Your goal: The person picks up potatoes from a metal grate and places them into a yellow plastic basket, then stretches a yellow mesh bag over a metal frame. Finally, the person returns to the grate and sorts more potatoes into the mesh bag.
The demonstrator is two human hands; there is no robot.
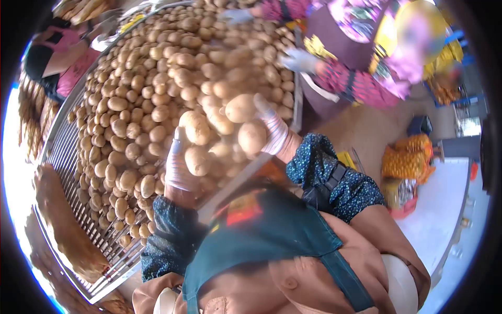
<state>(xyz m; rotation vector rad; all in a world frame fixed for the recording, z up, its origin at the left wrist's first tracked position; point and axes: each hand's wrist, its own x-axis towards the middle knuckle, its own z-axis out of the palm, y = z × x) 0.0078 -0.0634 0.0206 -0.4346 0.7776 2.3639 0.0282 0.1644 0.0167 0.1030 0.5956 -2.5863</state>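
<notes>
Brown potatoes [128, 180] cover a slatted metal sorting table. My left hand [179, 166], in a whitish striped glove, is cupped against the near side of the heap, beside two potatoes [196, 160]. Opposite it, my right hand [274, 129], gloved the same way, curves around a round potato [252, 137] and touches a larger one [241, 108]. Several potatoes sit between my two palms, slightly blurred. Most of my fingers are hidden beneath or behind them.
Across the table, a co-worker's gloved hand [299, 60] reaches over the right rim; another gloved hand [236, 16] is farther back. A person in pink [73, 65] is at the left. A filled sack [68, 225] lies along the left edge, an orange net bag [408, 158] at the right.
</notes>
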